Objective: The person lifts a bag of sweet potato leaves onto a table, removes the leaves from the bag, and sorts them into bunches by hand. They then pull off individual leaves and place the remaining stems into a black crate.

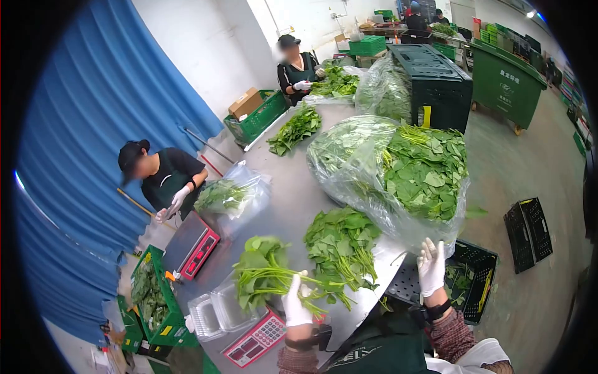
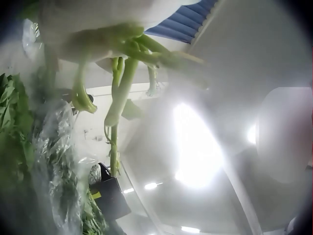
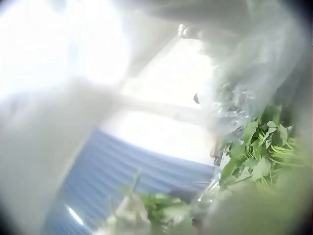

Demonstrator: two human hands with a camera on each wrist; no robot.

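The left hand [image 1: 296, 302], in a white glove, grips a bunch of leafy greens [image 1: 256, 269] by its stems above the table; stem ends [image 2: 120, 93] hang below the glove in the left wrist view. The right hand [image 1: 431, 269], also gloved, is raised with its fingers extended and holds nothing visible, close to the lower edge of a clear plastic bag [image 1: 355, 168] full of greens [image 1: 430, 177]. Between the hands a loose pile of greens [image 1: 341, 249] lies on the table. The right wrist view is blurred and shows greens [image 3: 259, 161] beside the plastic.
Clear trays [image 1: 215, 315], a scale [image 1: 256, 338] and a second scale [image 1: 198, 249] stand at the left of the metal table [image 1: 289, 212]. A black crate [image 1: 479, 274] is below the right edge. Two people [image 1: 168, 177] work across the table, near bagged greens [image 1: 224, 196].
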